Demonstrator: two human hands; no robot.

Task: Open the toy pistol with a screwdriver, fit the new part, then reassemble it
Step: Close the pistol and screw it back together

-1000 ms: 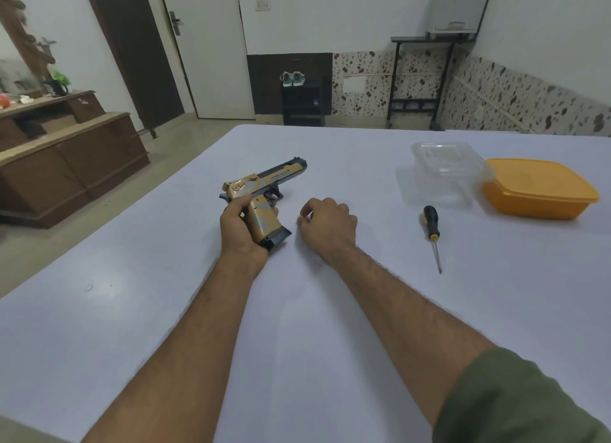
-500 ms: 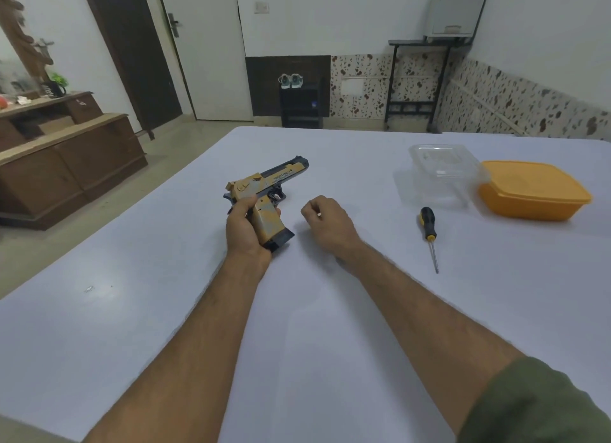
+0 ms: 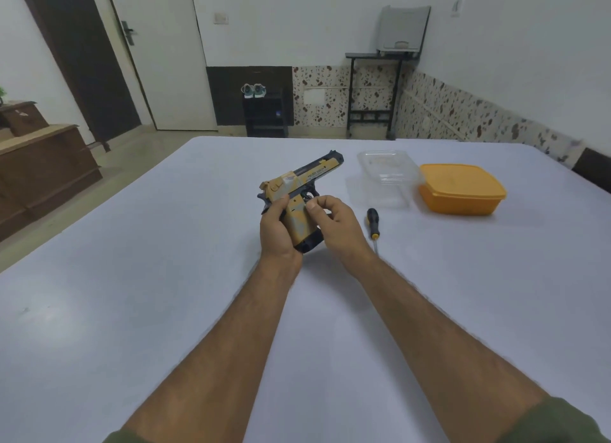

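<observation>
Since the earlier frame your right hand [image 3: 334,222] has left the table and come up to the tan and black plastic toy pistol [image 3: 299,191], and the pistol itself is now lifted above the white table [image 3: 132,277] instead of resting its grip base on it. Your left hand [image 3: 276,231] grips the pistol by the handle from the left side, with the fingers wrapped around the back and the thumb lying along the upper part of the grip. Your right hand is half closed: the thumb and the first fingers are curled and touch the front of the grip, just under the trigger guard, while the other fingers are bent loosely. The barrel points away from you and a little to the right. The screwdriver with the black and yellow handle [image 3: 373,226] lies on the table just beside your right hand, its metal shaft pointing toward you, and no hand touches it. Farther right stand a clear plastic container [image 3: 386,174] and, touching it, an orange plastic box with a lid [image 3: 461,188].
</observation>
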